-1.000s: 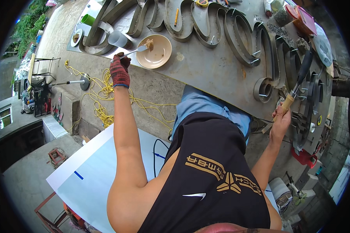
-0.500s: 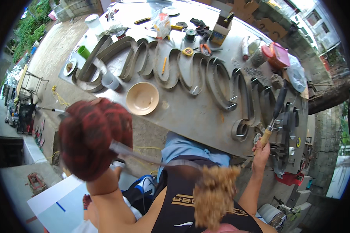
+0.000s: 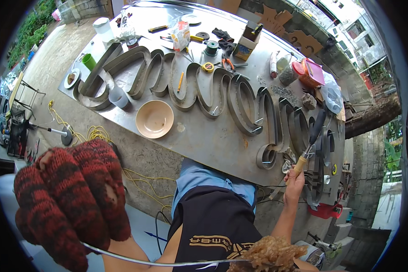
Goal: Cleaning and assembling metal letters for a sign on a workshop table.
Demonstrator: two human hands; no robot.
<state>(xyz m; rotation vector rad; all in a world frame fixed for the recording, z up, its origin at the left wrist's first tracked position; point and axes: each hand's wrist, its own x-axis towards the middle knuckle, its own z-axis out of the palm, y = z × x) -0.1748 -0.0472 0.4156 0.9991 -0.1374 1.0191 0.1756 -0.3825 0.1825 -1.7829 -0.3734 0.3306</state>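
My left hand (image 3: pixel 70 195), in a red knitted glove, is close under the camera and grips a thin metal spoon (image 3: pixel 167 262). The spoon's far end carries a brown heap of food (image 3: pixel 269 255) at the lower edge. My right hand (image 3: pixel 295 177) rests at the table's near edge, bare, shut on the wooden handle of a long tool (image 3: pixel 309 143) that points up over the bent metal strips (image 3: pixel 240 102). An empty beige bowl (image 3: pixel 154 119) sits on the steel table (image 3: pixel 204 140), well away from both hands.
Curved metal letter strips run across the table. Behind them lie a tape measure (image 3: pixel 207 67), pliers, a cardboard box (image 3: pixel 245 43), a grey cup (image 3: pixel 119 97), a green cup (image 3: pixel 89 61) and a red container (image 3: pixel 309 72). Yellow cord (image 3: pixel 93 133) lies on the concrete floor.
My left hand has lifted from the bowl on the table up toward the camera, bringing the spoon with food. The right hand has kept its hold on the tool.
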